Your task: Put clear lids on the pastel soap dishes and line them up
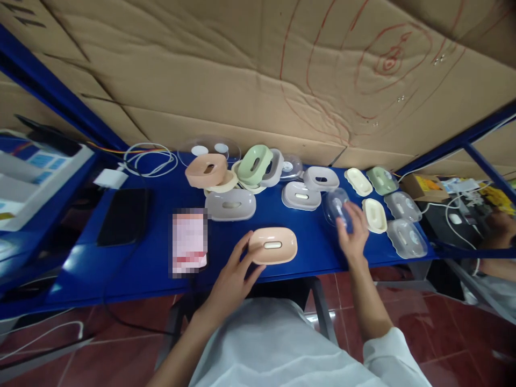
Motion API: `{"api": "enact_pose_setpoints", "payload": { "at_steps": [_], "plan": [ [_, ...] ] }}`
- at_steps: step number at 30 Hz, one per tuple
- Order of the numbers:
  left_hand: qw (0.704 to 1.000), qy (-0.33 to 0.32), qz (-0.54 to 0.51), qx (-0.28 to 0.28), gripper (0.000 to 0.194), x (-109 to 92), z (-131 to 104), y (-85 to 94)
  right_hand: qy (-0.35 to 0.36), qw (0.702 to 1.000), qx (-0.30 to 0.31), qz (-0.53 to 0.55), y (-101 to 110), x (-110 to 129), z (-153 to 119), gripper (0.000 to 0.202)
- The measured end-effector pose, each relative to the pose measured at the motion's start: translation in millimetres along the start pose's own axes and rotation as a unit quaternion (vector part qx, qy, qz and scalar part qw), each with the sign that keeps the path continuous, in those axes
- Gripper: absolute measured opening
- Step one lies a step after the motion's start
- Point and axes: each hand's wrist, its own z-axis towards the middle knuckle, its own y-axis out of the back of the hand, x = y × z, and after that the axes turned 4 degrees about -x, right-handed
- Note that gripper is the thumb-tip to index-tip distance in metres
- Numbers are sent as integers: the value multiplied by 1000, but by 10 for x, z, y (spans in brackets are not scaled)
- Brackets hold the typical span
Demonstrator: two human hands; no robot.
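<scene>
My left hand (237, 267) grips the left end of a peach oval soap dish (284, 258) near the table's front edge. The dish has a pale slotted insert in its middle. To the right, my right hand (355, 231) has its thumb and fingers on a clear plastic lid (331, 207); this hand is slightly blurred. Just beyond are a lavender soap dish (288, 199) and another lavender piece (332, 180). A cream tray (375, 216) lies right of my right hand. Left of the peach dish sits a greyish soap dish (215, 207).
Stacked peach (197, 173) and green dishes (264, 156) stand at the back. Clear lids (407, 239) lie at right. A blurred-out phone (189, 242), a black tablet (123, 217) and a coiled white cable (151, 161) are left. Cardboard (242, 70) walls the back; another person's arm (497, 234) shows right.
</scene>
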Motion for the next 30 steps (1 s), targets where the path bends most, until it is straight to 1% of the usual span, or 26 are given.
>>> {"api": "enact_pose_setpoints", "payload": {
  "at_steps": [1, 2, 4, 6, 7, 9, 11, 14, 18, 24, 30],
  "plan": [
    [1000, 13, -18, 4, 51, -2, 11, 0, 50, 998, 38, 26, -13, 173, -101, 52],
    [999, 25, -35, 6, 58, -3, 21, 2, 100, 989, 92, 52, -41, 348, -195, 58],
    [997, 47, -60, 4, 70, -2, 36, 7, 182, 957, 208, 90, -124, 660, -332, 65],
    [995, 63, -73, 8, 76, 7, 41, 17, 222, 926, 290, 95, -204, 883, -371, 65],
    [995, 68, -77, 14, 77, 14, 41, 23, 230, 916, 316, 91, -232, 957, -354, 63],
    [994, 68, -81, 26, 76, 33, 40, 34, 243, 902, 348, 81, -258, 1045, -278, 58],
    [994, 66, -84, 26, 78, 54, 43, 40, 262, 891, 364, 79, -258, 1089, -196, 57],
    [995, 59, -80, 19, 81, 77, 57, 39, 297, 883, 357, 68, -255, 1132, -149, 57],
    [997, 42, -53, 45, 68, 80, 85, 45, 328, 883, 332, 43, -258, 1171, -177, 61],
    [997, 44, -30, 47, 71, 108, 99, 56, 313, 880, 351, 63, -266, 1176, -149, 57],
    [998, 45, -21, 42, 68, 137, 77, 41, 312, 893, 317, 75, -373, 1142, -277, 58]
  ]
}}
